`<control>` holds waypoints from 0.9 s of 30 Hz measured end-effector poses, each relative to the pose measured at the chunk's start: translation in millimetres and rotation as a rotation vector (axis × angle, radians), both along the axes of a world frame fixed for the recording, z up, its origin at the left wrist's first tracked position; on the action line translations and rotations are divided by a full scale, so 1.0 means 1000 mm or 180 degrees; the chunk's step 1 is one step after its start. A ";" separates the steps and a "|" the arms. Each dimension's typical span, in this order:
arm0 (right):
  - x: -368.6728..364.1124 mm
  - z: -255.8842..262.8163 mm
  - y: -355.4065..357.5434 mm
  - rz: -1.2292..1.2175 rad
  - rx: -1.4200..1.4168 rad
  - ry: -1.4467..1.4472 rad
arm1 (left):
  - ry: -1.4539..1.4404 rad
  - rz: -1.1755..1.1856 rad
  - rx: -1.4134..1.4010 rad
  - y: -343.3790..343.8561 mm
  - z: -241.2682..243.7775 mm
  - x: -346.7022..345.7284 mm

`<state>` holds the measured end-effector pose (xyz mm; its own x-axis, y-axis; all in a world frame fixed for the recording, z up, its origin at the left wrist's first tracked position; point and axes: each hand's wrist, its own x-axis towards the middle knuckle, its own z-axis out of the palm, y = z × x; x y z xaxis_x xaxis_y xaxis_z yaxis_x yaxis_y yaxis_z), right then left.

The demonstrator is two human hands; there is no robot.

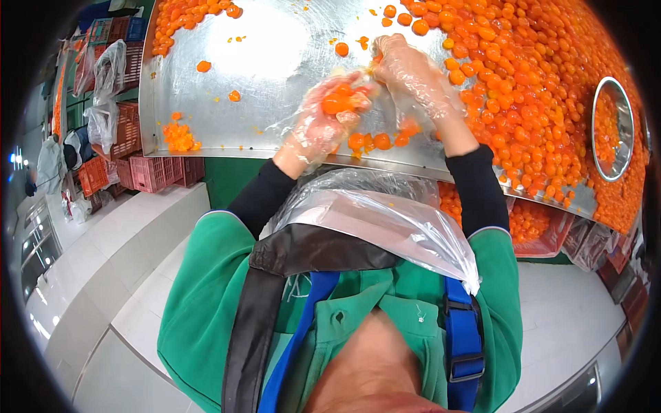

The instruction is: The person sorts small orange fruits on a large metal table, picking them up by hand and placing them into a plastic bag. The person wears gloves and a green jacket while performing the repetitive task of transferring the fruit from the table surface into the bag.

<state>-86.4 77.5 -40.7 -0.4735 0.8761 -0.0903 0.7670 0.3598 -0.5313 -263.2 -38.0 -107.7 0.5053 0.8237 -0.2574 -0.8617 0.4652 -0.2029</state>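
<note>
My left hand (323, 116), in a clear plastic glove, is palm up near the front rim of the metal tray table (289, 124). Its curled fingers cradle several glossy orange balls (338, 102) that look like salted egg yolks. Close by to the right, my gloved right hand (408, 72) has its fingers bent downward and drawn together. A bit of orange (377, 56) shows at those fingertips, partly hidden and blurred. Beneath the hands, along the front rim, lies a short row of orange balls (381, 141). One lone ball (341, 49) sits beyond them.
A large heap of orange balls (521, 93) covers the table's right side, with a steel bowl (613, 129) in it. Orange scraps (179, 138) are piled at the front left corner. Plastic crates (156, 173) stand at left; a filled pink crate (550, 240) is under the table.
</note>
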 end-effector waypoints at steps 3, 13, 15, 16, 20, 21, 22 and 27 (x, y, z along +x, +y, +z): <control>-0.017 -0.050 0.029 0.0092 -0.0263 -0.0029 | 0.1007 0.0487 -0.0108 0.003 0.028 -0.023; -0.041 -0.066 0.034 0.1089 -0.0789 0.1635 | 0.1314 -0.0375 -0.0053 -0.019 0.020 -0.076; 0.001 -0.021 0.014 0.0778 -0.1470 0.0794 | 0.1758 -0.0449 -0.0340 -0.019 0.035 -0.065; 0.018 -0.011 0.004 0.0582 -0.1627 -0.0091 | 0.2015 -0.0514 -0.0490 -0.014 0.048 -0.054; 0.076 -0.016 -0.061 0.0571 -0.1335 -0.0265 | 0.2116 -0.0728 -0.0284 -0.001 0.050 -0.028; 0.076 -0.014 -0.072 0.0531 -0.1326 -0.0504 | 0.1456 -0.0946 0.0204 -0.001 0.033 -0.029; 0.075 -0.011 -0.075 0.0420 -0.1444 -0.0185 | 0.0777 -0.1129 0.0706 0.002 -0.002 -0.031; 0.036 -0.006 -0.080 0.0149 -0.0258 0.1669 | 0.1525 -0.1144 -0.0132 0.007 0.021 0.012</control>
